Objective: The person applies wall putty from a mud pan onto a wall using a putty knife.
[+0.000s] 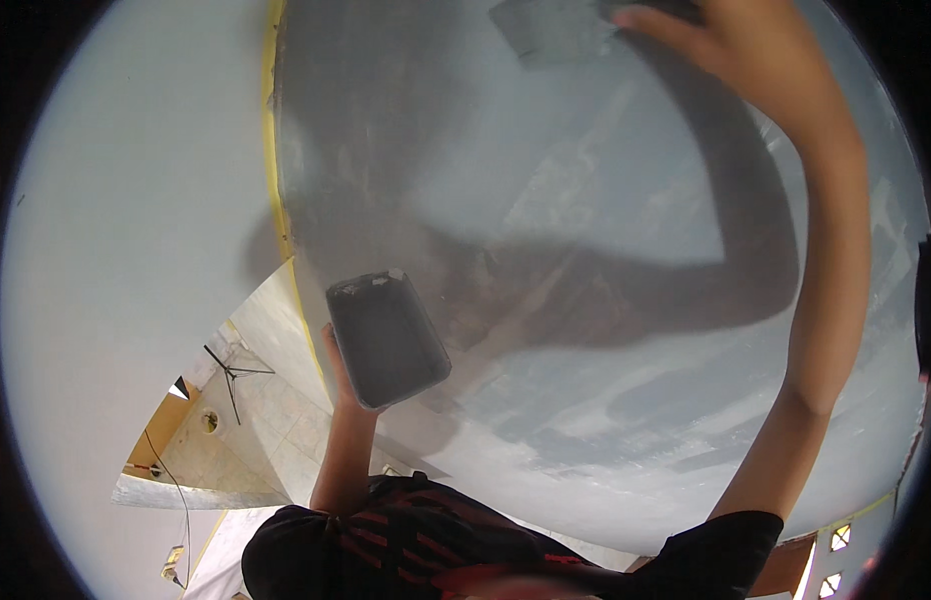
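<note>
My left hand (340,378) holds up a shallow rectangular grey tray (391,340) from below and behind. Most of that hand's fingers are hidden by the tray. Pale crusted residue marks the tray's far rim. My right arm reaches up along the right side, and the right hand (738,50) is closed on a flat, wide, grey-green tool (561,35) with a dark part by the thumb. The tool is against or very near the large grey curved surface (626,160); contact cannot be made out. Its upper end runs out of view.
Yellow tape (273,130) edges the grey surface, with a smooth pale panel (156,180) to its left. Through a gap at lower left show a tiled floor (286,405), a black tripod stand (233,374) and a hanging cable (186,520). Shadows of my arms cross the surface.
</note>
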A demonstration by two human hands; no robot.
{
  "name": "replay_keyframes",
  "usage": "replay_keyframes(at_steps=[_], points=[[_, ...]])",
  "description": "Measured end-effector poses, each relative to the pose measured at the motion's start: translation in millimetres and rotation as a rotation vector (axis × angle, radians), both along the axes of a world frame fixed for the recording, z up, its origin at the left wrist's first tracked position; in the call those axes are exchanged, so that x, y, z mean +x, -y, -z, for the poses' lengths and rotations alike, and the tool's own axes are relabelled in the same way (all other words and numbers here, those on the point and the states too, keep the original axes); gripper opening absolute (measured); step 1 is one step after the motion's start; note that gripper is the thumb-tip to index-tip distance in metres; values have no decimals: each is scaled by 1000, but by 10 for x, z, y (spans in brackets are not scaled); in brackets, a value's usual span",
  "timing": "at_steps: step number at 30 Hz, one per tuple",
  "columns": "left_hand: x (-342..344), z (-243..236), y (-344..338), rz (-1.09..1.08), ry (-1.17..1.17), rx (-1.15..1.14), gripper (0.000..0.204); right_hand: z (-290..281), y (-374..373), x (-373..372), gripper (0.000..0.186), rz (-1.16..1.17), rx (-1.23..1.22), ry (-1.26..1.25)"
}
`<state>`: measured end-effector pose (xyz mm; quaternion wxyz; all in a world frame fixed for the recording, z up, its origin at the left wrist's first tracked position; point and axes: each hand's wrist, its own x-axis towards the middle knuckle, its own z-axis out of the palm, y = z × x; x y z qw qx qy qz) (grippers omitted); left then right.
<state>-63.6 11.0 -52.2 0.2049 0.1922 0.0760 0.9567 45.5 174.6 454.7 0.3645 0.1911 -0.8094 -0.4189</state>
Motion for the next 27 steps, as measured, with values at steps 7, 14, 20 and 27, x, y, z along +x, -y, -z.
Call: replay_keyframes(at_steps=[7, 14, 20, 27], points=[[40, 104, 126, -47, 42, 6, 69, 722, -647, 336, 29, -292, -275, -8], [-66, 412, 287, -100, 46, 9, 74, 2219, -951, 655, 23, -187, -711, -183], [123, 237, 405, -216, 170, -85, 57, 4113, -565, 429, 18, -192, -1701, -213], [25, 647, 632, -105, 77, 148, 59, 5407, 117, 413, 22, -125, -2168, 226]])
